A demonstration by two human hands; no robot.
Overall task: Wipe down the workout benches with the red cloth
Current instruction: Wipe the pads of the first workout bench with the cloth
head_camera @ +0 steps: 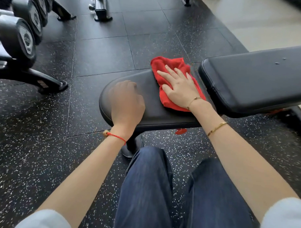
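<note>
A black padded workout bench stands in front of me, with its rounded seat pad (pixel 153 112) in the middle and its longer back pad (pixel 256 78) to the right. The red cloth (pixel 168 65) lies crumpled on the seat pad's far right end, next to the gap between the pads. My right hand (pixel 179 87) presses flat on the cloth with fingers straight and spread. My left hand (pixel 126 102) rests on the seat pad's left part with fingers curled under, holding nothing.
A rack of grey-ended dumbbells (pixel 19 34) stands at the left, its black foot (pixel 50 83) reaching toward the bench. Another machine's base (pixel 102 11) sits at the far top. Speckled black rubber floor (pixel 100 55) surrounds the bench. My blue-trousered legs (pixel 160 191) are below it.
</note>
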